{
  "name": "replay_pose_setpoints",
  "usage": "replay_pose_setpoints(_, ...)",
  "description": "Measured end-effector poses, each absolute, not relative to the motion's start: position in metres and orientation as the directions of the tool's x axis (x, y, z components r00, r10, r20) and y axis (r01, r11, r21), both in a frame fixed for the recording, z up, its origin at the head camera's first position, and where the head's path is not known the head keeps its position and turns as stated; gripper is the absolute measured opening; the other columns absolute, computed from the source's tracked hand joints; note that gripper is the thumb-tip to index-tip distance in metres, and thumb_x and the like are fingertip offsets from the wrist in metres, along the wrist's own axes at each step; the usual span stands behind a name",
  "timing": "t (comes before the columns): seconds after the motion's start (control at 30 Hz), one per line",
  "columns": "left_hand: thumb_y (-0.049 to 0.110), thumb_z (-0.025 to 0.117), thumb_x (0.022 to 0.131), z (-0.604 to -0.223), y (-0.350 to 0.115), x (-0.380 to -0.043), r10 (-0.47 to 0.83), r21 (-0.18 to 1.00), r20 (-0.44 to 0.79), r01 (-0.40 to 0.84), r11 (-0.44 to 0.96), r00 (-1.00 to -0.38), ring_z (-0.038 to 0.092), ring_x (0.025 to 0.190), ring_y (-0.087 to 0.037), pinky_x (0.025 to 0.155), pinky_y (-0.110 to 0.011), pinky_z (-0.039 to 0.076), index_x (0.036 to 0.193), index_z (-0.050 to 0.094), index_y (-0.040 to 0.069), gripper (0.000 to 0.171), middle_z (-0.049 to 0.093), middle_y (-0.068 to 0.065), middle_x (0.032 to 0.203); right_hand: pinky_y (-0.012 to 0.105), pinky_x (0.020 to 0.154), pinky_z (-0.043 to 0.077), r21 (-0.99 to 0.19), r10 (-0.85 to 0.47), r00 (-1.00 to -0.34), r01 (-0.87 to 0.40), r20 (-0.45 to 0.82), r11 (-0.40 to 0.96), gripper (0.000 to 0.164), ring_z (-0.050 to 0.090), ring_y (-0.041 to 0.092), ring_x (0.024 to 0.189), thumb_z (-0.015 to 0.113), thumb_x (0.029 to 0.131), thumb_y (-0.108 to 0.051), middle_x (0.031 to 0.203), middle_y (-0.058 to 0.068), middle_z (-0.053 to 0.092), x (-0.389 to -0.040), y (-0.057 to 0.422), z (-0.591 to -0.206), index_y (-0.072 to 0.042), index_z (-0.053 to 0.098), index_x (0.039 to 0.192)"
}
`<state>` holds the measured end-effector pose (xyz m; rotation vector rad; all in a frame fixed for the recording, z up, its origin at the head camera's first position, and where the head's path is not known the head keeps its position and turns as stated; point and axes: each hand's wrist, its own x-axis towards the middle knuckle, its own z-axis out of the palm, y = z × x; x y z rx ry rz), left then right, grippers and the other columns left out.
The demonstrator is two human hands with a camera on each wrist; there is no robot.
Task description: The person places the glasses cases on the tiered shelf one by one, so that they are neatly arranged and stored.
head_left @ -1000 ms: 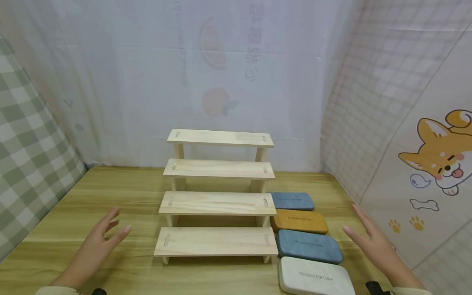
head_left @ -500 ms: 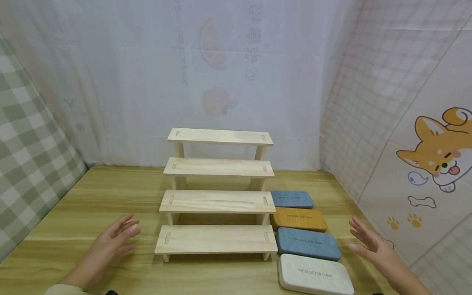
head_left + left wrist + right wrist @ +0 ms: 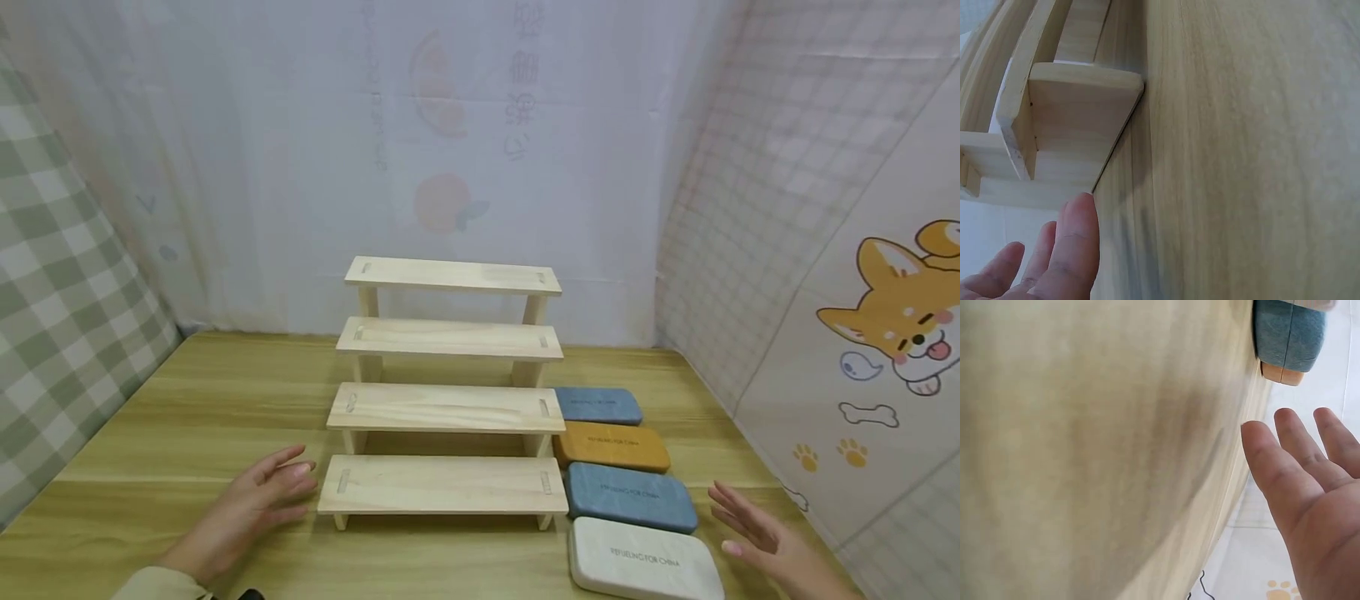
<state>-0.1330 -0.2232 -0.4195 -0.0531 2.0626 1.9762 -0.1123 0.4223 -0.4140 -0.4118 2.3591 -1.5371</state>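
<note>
A pale wooden stepped rack with several shelves stands in the middle of the table; its shelves bear nothing. Left of its lowest shelf is my left hand, fingers extended and apart from the wood. In the left wrist view those fingers point toward the rack's side panel. My right hand is held right of the cases, fingers loosely straight, holding nothing. Nearest to it are a white case and a blue case. Behind them lie an orange case and another blue case, partly hidden by the rack.
The wood-grain table meets a pale curtain at the back. A green checked cloth hangs at the left. A cloth printed with a cartoon dog closes off the right side.
My left hand has moved right, closer to the rack. My right hand has come down and nearer to the white case. The rack and cases have stayed in place.
</note>
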Motion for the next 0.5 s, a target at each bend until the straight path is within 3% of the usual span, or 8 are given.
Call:
replay_pose_setpoints(0.1,0.028,0.048,0.102,-0.421,-0.219,-0.134,0.174,0.968,-0.252,-0.247,0.050,-0.952,0.040,0.130,-0.046,0.093,-0.045,0.050,0.150,0.009,-0.007,0.072,0.016,-0.038,0.149,0.011,0.086,0.042,-0.937,-0.470,-0.882,-0.126,-0.045,0.326,0.070,0.038,-0.019,0.117,0.040,0.100,0.004,0.136,-0.039,0.034,-0.108,0.426,-0.419,-0.055,0.027,0.137)
replay_pose_setpoints(0.27,0.027,0.049,0.102,-0.423,-0.217,-0.136,0.185,0.964,-0.266,-0.262,0.044,-0.946,0.045,0.126,-0.040,0.092,-0.045,0.051,0.150,0.010,-0.007,0.071,0.018,-0.038,0.148,0.012,0.086,0.044,-0.950,-0.531,-0.847,-0.188,0.028,0.250,0.074,0.040,-0.016,0.118,0.039,0.098,0.010,0.138,-0.035,0.037,-0.103,0.425,-0.420,-0.051,0.032,0.140)
replay_pose_setpoints(0.5,0.029,0.045,0.103,-0.427,-0.216,-0.139,0.276,0.963,-0.269,-0.263,0.060,-0.923,0.052,0.119,-0.030,0.093,-0.046,0.049,0.148,0.005,-0.013,0.073,0.026,-0.038,0.145,0.010,0.090,0.039,-0.973,-0.591,-0.806,-0.124,-0.016,0.196,0.072,0.044,-0.012,0.120,0.038,0.097,0.011,0.138,-0.031,0.043,-0.099,0.425,-0.419,-0.045,0.037,0.141)
